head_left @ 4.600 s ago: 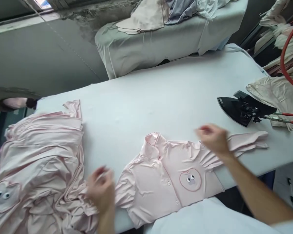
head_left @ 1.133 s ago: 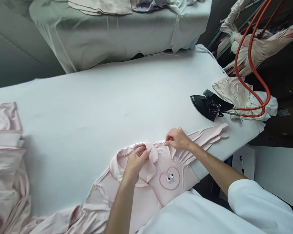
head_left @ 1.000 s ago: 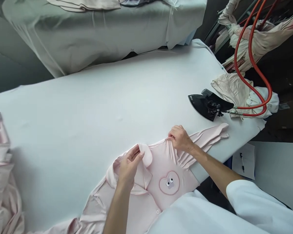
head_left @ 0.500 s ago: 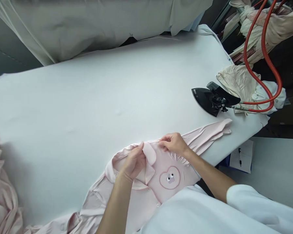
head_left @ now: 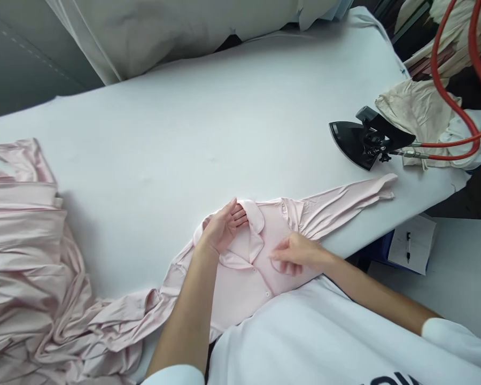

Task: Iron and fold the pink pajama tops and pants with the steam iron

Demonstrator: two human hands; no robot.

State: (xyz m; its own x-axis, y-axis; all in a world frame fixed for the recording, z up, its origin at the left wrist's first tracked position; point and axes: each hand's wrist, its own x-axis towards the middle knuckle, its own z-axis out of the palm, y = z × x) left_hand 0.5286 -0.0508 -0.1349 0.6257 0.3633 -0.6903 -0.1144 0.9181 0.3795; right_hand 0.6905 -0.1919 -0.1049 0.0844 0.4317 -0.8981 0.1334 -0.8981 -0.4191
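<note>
A pale pink button-front pajama top [head_left: 240, 294] lies along the near edge of the white-covered table, one sleeve stretched to the right. My left hand [head_left: 226, 224] is at its neck opening, palm up, fingers straight and flat against the inside of the collar [head_left: 253, 215]. Over the chest, my right hand [head_left: 294, 252] is slightly blurred, its fingers loosely bent and a little apart, with no cloth gripped. It covers most of the heart-shaped patch there.
A black iron [head_left: 355, 144] with red hoses [head_left: 457, 144] rests at the right, beside crumpled cream cloth [head_left: 417, 109]. Pink garments [head_left: 28, 256] are heaped at the left. Below the table's right side are paper and a pen [head_left: 408, 247].
My right hand has let go of the shoulder seam and moved down over the chest patch. My left hand stays at the collar, its fingers now tucked inside. The view has shifted left.
</note>
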